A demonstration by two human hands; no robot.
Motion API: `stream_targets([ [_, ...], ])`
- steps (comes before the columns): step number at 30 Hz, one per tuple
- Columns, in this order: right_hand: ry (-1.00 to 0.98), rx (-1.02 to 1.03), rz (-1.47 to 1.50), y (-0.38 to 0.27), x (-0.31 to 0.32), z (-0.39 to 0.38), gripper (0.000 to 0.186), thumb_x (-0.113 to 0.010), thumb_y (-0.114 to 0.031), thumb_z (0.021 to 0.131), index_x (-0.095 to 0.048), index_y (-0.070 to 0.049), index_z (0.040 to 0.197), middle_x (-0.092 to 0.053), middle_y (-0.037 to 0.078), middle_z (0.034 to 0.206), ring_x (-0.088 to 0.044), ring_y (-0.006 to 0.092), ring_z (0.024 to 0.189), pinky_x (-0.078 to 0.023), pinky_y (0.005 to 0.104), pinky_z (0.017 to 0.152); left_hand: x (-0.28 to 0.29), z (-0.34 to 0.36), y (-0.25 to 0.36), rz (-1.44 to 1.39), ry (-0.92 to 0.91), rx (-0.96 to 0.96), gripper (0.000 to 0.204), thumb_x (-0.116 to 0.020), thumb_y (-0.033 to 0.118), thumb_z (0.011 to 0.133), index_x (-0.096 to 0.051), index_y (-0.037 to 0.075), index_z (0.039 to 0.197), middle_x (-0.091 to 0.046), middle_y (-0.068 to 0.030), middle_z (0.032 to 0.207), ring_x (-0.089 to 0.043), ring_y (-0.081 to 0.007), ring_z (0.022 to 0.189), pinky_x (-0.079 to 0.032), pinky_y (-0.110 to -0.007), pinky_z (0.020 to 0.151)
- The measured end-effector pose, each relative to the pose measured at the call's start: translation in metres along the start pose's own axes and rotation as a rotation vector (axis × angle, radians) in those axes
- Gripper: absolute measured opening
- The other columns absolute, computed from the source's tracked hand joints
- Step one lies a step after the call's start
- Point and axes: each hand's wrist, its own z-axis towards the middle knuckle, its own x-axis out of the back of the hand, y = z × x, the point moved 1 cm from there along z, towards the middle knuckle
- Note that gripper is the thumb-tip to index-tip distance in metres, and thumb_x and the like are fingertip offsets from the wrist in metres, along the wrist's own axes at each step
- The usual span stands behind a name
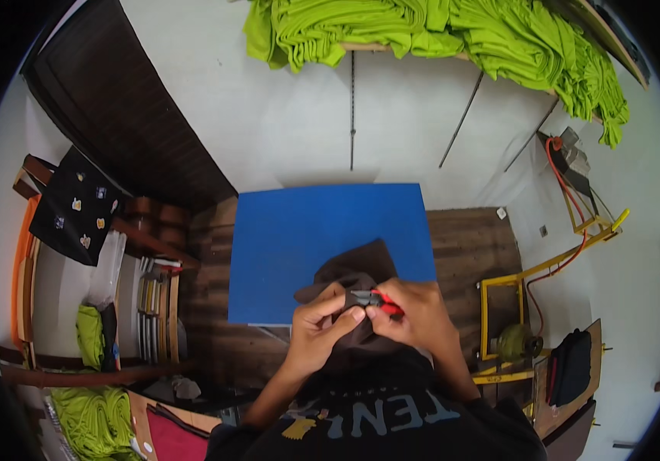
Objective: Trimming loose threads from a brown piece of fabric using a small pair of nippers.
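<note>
My left hand [320, 321] pinches a fold of a dark brown garment [354, 273] that lies partly on a blue board [307, 238]. Right beside it, my right hand [414, 307] grips a small red-handled thread snip [380, 301], its metal tip against the fabric between my two hands. The lower part of the garment is hidden behind my hands and my dark printed top.
Piles of lime green fabric [437, 31] hang over a shelf at the top. A dark wooden table [468, 246] carries the board. At left stand shelves [153, 300] and a black patterned cloth [76, 207]; a yellow metal frame [514, 307] is at right.
</note>
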Motion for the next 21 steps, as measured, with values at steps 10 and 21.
stream_targets([
  [10,0.001,-0.054,0.029,0.013,-0.013,-0.023,0.022,-0.074,-0.010,0.070,-0.060,-0.003,0.085,-0.056,0.009,0.062,-0.056,0.0209,0.050,-0.044,0.0298,0.048,0.001,-0.019,-0.009,-0.114,-0.119,0.196,0.063,-0.062,-0.007,0.084,-0.037,-0.003,0.142,-0.057,0.0001,0.102,-0.050,-0.0036,0.087,-0.040,-0.018,0.076],
  [21,-0.031,-0.039,-0.040,0.045,0.001,-0.021,0.023,-0.074,-0.018,0.073,-0.057,-0.006,0.082,-0.059,0.007,0.065,-0.060,0.0246,0.055,-0.045,0.0326,0.046,-0.018,0.004,-0.028,-0.214,-0.124,0.183,0.060,-0.062,0.001,0.087,-0.036,-0.004,0.141,-0.057,-0.0044,0.115,-0.052,-0.0074,0.099,-0.040,-0.021,0.085],
])
